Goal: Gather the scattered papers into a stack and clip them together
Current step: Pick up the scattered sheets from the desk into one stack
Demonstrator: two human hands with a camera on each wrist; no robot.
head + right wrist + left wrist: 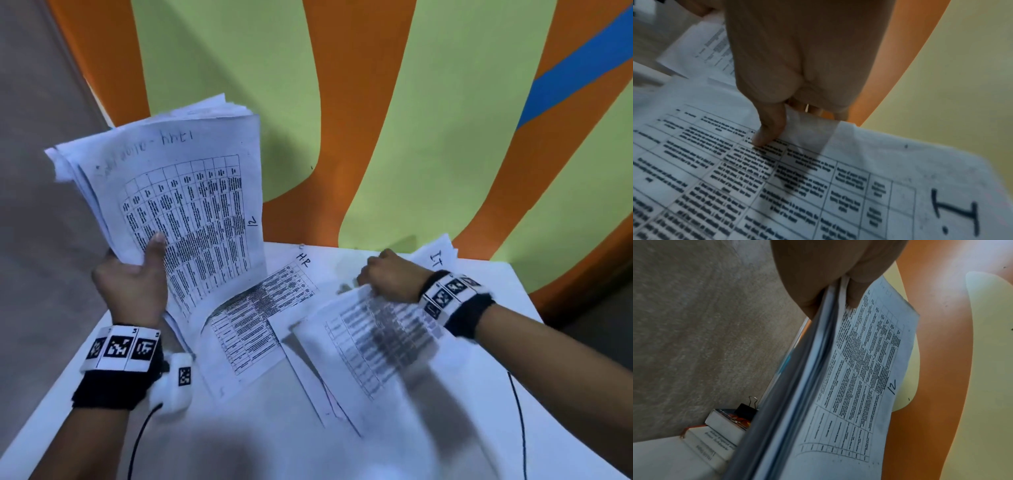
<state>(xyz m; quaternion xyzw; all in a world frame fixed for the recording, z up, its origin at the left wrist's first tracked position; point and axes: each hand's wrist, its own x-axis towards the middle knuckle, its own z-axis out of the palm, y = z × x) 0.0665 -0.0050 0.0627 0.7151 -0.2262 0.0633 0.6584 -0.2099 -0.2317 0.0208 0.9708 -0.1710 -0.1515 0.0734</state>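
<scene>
Step in hand: gathering. Left hand (132,284) grips a thick sheaf of white printed table sheets (178,202), raised at left. Right hand (390,275) pinches a loose white printed sheet (373,346) lifting off the white table (496,394). Sheets remain between. Black binder clip (745,408) waits far left. Next: likely add the sheet to the sheaf.

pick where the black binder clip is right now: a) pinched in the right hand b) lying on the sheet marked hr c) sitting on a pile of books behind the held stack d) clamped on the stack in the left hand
c: the left wrist view shows the black binder clip sitting on the books behind the stack that the left hand holds; the right hand pinches only a loose sheet.
</scene>
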